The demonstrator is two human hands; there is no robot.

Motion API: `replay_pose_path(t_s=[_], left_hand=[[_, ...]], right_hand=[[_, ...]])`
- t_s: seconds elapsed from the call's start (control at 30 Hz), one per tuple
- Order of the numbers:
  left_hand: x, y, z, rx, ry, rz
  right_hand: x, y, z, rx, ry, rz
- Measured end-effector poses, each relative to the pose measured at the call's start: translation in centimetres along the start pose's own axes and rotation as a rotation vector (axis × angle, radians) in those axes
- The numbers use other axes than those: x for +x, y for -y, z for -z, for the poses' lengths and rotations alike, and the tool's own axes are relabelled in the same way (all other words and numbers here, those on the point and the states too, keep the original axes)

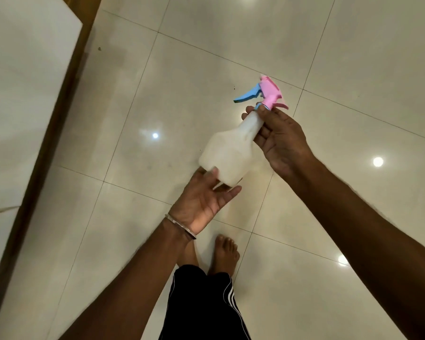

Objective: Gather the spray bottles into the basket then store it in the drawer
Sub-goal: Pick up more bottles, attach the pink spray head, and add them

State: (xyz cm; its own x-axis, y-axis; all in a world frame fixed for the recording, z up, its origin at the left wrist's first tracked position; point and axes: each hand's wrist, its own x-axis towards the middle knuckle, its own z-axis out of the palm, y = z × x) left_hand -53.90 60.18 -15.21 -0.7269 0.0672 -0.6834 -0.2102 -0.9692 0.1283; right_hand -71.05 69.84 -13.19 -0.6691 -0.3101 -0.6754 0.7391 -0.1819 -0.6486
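A translucent white spray bottle (228, 150) with a pink head and blue trigger hangs tilted in mid-air over the tiled floor. My right hand (280, 141) grips its neck just below the pink head, fingers curled around it. My left hand (204, 200) is under the bottle's base, palm up with fingers spread, its thumb and fingertips touching the bottom. No basket or drawer is in view.
A white-topped counter with a brown wooden edge (59, 99) runs along the left side. Glossy cream floor tiles (329, 57) fill everything else. My bare feet (225, 253) and black striped shorts are directly below the hands.
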Motion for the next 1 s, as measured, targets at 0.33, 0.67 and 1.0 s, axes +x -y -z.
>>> replay_pose_path(t_s=[0.33, 0.67, 1.0], left_hand=[[-0.7, -0.2, 0.2, 0.019, 0.075, 0.199], [-0.8, 0.6, 0.4, -0.113, 0.050, 0.227], [-1.1, 0.9, 1.2, -0.205, 0.070, 0.098]], right_hand=[[-0.3, -0.3, -0.3, -0.028, 0.071, -0.031], [-0.8, -0.7, -0.5, -0.122, 0.077, -0.012], [-1.9, -0.4, -0.8, -0.109, 0.080, 0.008]])
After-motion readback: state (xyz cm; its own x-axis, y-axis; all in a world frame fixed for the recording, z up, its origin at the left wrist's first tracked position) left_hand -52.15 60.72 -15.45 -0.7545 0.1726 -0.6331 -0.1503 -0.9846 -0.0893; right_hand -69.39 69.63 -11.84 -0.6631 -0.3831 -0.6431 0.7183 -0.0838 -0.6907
